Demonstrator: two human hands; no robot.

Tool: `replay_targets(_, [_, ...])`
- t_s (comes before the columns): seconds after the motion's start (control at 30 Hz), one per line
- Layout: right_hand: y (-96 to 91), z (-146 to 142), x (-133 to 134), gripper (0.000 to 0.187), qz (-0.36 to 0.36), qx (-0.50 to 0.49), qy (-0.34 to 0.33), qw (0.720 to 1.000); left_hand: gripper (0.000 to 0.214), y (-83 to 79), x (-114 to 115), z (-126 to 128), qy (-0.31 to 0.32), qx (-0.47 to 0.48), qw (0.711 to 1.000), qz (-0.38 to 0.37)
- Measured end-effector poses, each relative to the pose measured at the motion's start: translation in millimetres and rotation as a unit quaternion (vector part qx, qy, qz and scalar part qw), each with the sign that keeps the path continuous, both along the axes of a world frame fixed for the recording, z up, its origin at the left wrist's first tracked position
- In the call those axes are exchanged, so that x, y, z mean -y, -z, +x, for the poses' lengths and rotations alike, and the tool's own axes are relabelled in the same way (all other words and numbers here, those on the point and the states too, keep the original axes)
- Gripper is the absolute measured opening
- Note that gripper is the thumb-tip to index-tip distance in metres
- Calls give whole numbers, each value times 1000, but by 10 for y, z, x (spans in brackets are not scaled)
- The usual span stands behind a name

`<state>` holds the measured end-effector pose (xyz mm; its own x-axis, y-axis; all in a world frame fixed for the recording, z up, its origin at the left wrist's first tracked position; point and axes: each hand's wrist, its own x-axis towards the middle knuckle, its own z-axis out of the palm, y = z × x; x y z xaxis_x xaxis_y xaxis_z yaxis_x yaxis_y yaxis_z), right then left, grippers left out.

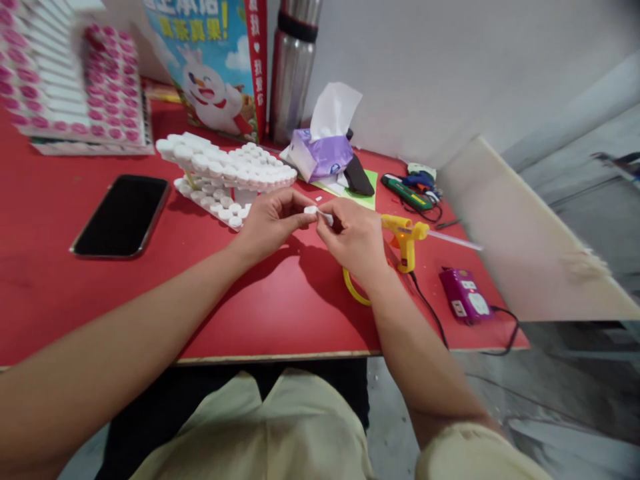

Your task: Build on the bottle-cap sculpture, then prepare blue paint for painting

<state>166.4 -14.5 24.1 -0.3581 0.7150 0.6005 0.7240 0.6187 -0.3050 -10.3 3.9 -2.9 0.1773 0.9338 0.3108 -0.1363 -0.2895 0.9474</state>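
Here we are, both hands meeting over the red tabletop (280,313), and the small white piece (311,210) sits right between them, just in front of the white bottle-cap-like model (225,163). Fine work, this! The thing to do is let the left hand (270,217) act as the vice, steady and light, while the right hand (357,233) makes the small, even moves; squeeze too hard and a piece this little could bend or slip. Mind the yellow glue gun (407,233) as well, close beside the right hand: it may be hot. Now the pose: left thumb and forefinger closed in a pinch on the piece, right thumb and forefinger closed on a thin white strip (326,217) next to it. Whether piece and strip are joined, I can't tell. Backs of both hands face up, forearms slanting inward from the sides.
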Motion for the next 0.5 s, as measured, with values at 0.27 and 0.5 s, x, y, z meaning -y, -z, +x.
replay_targets(0.27, [-11,8,12,16,-24,8,5,1000,21,-32,11,-20,-1,-25,999,23])
replay_targets(0.5, [-132,-18,40,22,-219,-199,-30,955,18,16,-8,-4,-16,-21,999,41])
